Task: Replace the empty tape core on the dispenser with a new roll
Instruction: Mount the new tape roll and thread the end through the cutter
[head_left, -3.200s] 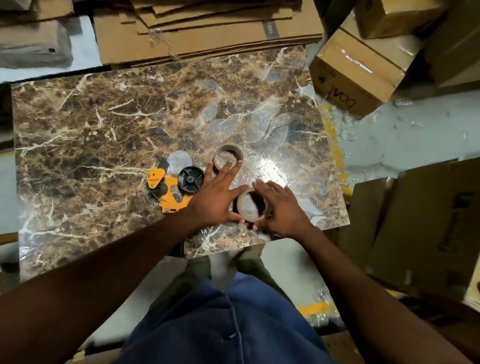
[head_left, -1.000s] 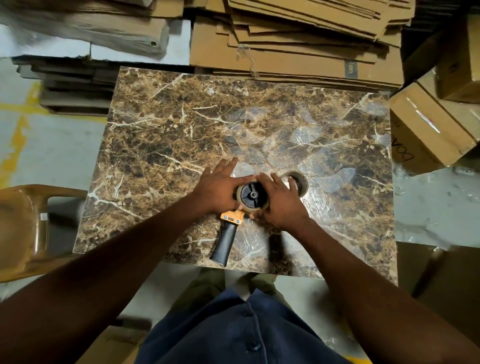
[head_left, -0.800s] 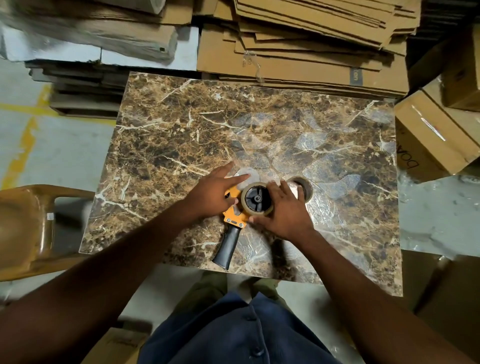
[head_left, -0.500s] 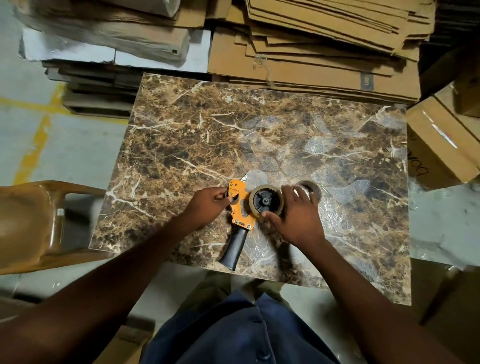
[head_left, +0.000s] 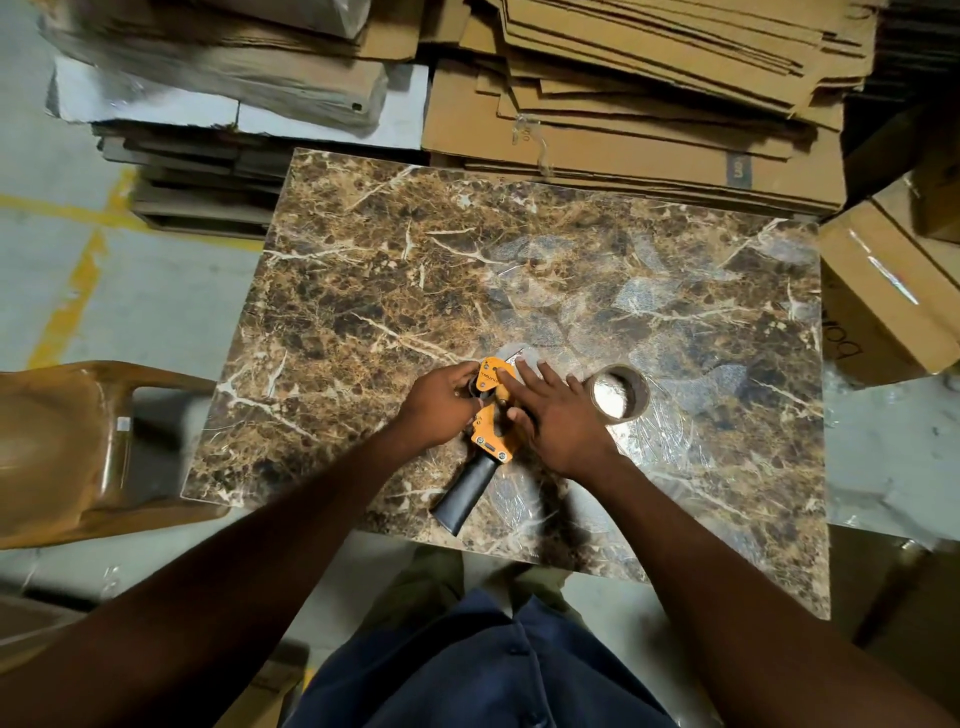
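Note:
An orange tape dispenser (head_left: 488, 415) with a black handle (head_left: 464, 493) lies flat near the front edge of the marble tabletop (head_left: 467, 270). My left hand (head_left: 441, 402) grips its orange front end from the left. My right hand (head_left: 556, 415) lies flat, fingers spread, over the dispenser's hub and hides the tape roll mounted there. An empty brown cardboard core (head_left: 621, 392) stands on end on the marble just right of my right hand, apart from the dispenser.
Stacks of flattened cardboard (head_left: 649, 104) lie behind the table. Taped boxes (head_left: 883, 291) sit to the right, and a brown plastic chair (head_left: 78, 441) stands to the left. Clear film patches cover the marble.
The new roll went from the marble onto the dispenser's hub. My left hand slid to the dispenser's orange front end and closed on it. My right hand flattened over the roll.

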